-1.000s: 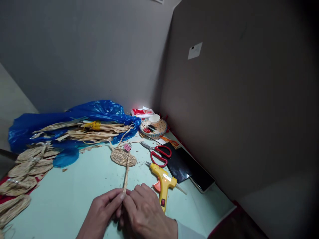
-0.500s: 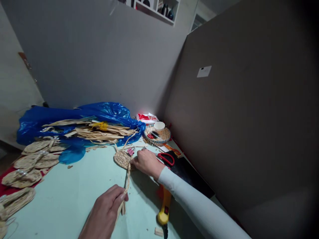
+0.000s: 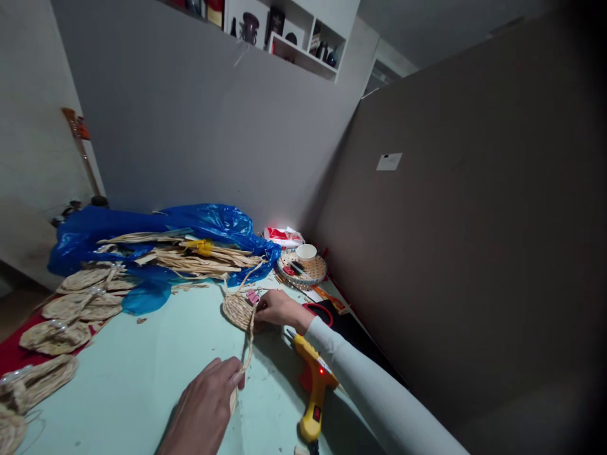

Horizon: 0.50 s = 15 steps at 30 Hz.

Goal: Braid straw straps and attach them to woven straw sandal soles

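A woven straw piece (image 3: 237,311), oval and coiled, rests on the pale green tabletop (image 3: 156,373) with a pink binder clip (image 3: 253,296) at its upper edge. My right hand (image 3: 279,309) pinches its right side, fingers closed on the rim. From that side a twisted straw cord (image 3: 251,338) runs down to my left hand (image 3: 211,395), whose thumb and fingers are closed around it. Beneath my right forearm lies a yellow glue gun (image 3: 315,379) with a small red light on.
Several straw sandals (image 3: 85,306) line the left on red cloth. Behind, straw strips (image 3: 208,259) lie on a blue plastic bag (image 3: 156,215). A woven basket (image 3: 313,272) holding a white cup (image 3: 306,253) stands near red-handled scissors (image 3: 322,311). Grey partitions (image 3: 227,126) enclose the table.
The camera view has tilted up slightly, so more shelf shows and more of the glue gun is visible. Both hands keep their grips on the straw piece and cord.
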### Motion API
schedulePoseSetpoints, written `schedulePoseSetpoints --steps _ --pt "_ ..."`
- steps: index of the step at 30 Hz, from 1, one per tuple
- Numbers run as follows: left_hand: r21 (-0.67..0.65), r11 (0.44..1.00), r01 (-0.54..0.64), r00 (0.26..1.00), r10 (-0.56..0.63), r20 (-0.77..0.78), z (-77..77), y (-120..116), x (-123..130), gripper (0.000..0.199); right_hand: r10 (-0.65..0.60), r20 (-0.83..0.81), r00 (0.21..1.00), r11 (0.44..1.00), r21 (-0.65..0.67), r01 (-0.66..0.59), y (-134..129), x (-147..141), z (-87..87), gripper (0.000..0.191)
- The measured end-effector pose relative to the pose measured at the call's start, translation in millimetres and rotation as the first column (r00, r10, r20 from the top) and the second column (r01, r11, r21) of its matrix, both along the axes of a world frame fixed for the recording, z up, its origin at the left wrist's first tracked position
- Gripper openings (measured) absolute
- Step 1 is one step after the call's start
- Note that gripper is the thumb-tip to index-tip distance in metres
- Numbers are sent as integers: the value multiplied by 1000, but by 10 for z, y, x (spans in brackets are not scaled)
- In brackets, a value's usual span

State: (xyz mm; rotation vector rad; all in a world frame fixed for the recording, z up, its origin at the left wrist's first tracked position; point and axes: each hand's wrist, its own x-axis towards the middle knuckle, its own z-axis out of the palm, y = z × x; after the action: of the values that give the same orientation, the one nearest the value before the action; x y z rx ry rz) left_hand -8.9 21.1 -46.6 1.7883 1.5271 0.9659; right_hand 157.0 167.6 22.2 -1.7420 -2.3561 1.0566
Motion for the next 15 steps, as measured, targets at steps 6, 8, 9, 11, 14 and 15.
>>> schedulePoseSetpoints --steps 6,8,9,11,14,15 --pt "43 999 -5 1000 6 -17 100 -11 28 23 -192 -218 957 979 -113 171 4 -65 -66 35" --pt "57 998 -24 1000 24 -10 159 13 16 23 -256 -325 910 964 -154 216 -6 -124 -83 35" --pt "64 997 -34 999 34 -2 187 33 3 23 -284 -383 879 957 -172 234 -9 -152 -77 35" --pt "75 996 -58 998 57 22 235 91 -29 24 -325 -507 799 945 -198 259 -12 -191 -23 35" --pt "82 992 -94 992 87 86 293 206 -69 27 -337 -691 640 939 -200 279 -34 -182 161 34" --pt "84 991 -105 989 95 116 318 247 -75 30 -325 -748 578 940 -190 283 -52 -161 243 34"
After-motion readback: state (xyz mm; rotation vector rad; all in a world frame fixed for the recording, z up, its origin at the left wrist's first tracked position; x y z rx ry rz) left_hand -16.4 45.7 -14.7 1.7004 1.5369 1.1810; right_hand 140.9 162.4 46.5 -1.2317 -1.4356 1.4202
